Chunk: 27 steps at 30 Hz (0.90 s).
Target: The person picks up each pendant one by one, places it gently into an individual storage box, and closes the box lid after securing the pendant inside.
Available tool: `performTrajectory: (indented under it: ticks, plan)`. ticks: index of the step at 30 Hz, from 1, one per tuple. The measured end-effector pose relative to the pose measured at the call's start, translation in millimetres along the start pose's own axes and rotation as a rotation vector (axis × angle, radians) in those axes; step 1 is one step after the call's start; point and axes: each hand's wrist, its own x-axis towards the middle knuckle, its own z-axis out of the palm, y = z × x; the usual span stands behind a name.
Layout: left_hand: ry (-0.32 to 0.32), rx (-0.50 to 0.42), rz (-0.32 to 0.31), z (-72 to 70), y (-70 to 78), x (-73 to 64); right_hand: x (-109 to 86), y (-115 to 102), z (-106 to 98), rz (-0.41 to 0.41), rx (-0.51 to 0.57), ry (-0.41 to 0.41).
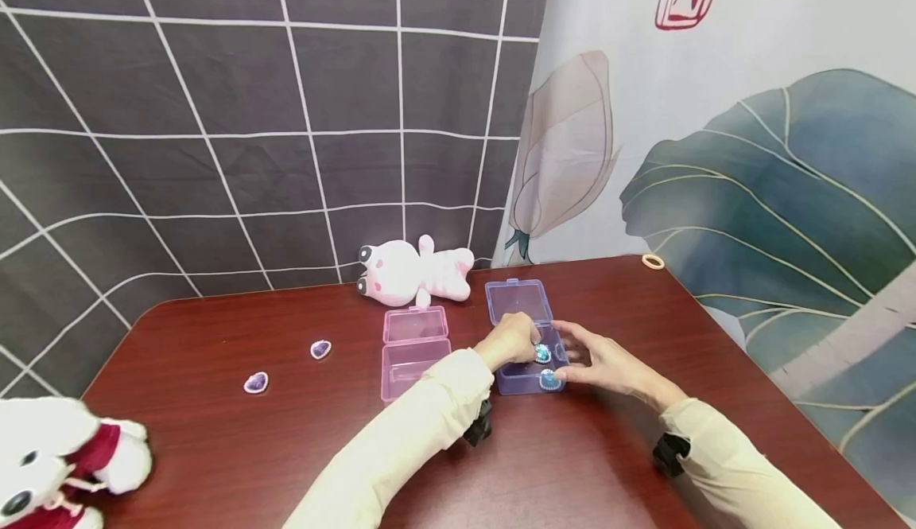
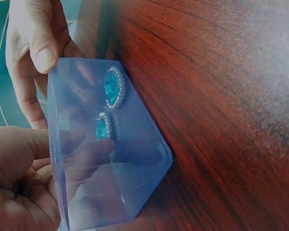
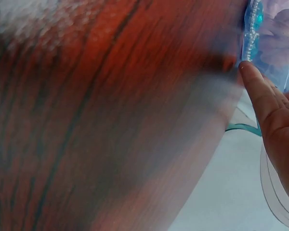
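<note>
Head view: reaching with the left hand (image 1: 511,338) into the blue box (image 1: 517,386), down to the far gem (image 1: 543,354); holding the box by its right side with the right hand (image 1: 604,363), with thumb by the near gem (image 1: 549,379). Left of the grip, an open pink box (image 1: 404,374), then two purple gems (image 1: 320,349); beyond, a pink toy (image 1: 393,274).

Left wrist view: bending left fingers right beside the far gem, inside; whether pinched, cannot tell.

Right wrist view: touching the box's corner with a right fingertip.
</note>
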Motion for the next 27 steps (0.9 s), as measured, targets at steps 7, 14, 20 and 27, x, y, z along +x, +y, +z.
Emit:
performTrajectory:
  ticks: [7, 14, 20, 27]
  plan:
    - [-0.019, -0.02, -0.002, -13.7, -3.3, -7.8, 4.4, 7.4, -0.9, -0.019, 0.063, -0.038]
    - [0.025, -0.208, 0.134, -73.8, -47.1, -53.3, 5.4, -11.9, -6.1, -0.052, 0.003, 0.133]
    - [0.208, -0.317, -0.062, -112.9, -145.7, -117.8, 20.4, -61.2, 22.4, -0.122, 0.03, 0.296]
    - [0.344, -0.353, -0.274, -116.8, -224.4, -186.8, 44.5, -89.9, 84.2, -0.038, 0.34, 0.083]
